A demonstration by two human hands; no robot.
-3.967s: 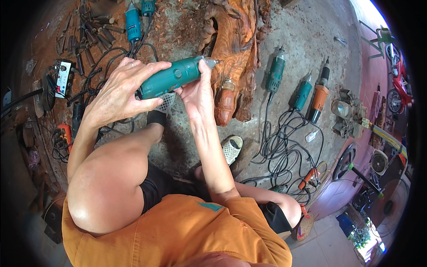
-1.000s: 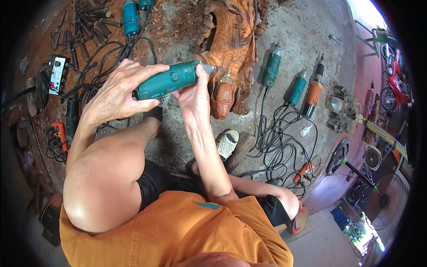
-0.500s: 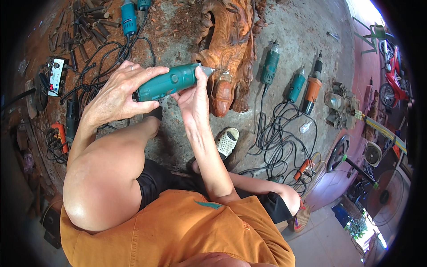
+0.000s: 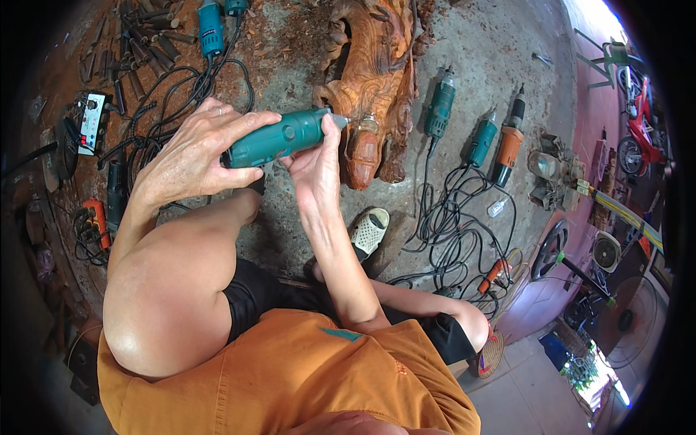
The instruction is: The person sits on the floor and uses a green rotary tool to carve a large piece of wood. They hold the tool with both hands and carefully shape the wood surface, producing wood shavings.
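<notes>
A green die grinder [image 4: 279, 140] lies almost level in both my hands, its grey nose pointing right. My left hand [image 4: 192, 151] wraps round its rear body, thumb below and fingers on top. My right hand [image 4: 319, 159] grips the front end, with the thumb up against the nose and the other fingers partly hidden underneath. Just beyond the nose is a reddish-brown carved wood piece [image 4: 366, 94], its rounded end toward me. Whether the tool's bit touches the wood I cannot tell.
Right of the carving lie two green grinders [image 4: 440, 109] [image 4: 482, 139] and an orange one [image 4: 510, 145], with tangled black cords [image 4: 457, 217]. At left are a blue grinder [image 4: 210, 32], wood sticks [image 4: 138, 51], and a white control box [image 4: 91, 123]. My shoe [image 4: 371, 228] sits below the carving.
The die grinder and both hands have shifted very slightly to the right. My grip stays the same, and the carving has not visibly moved.
</notes>
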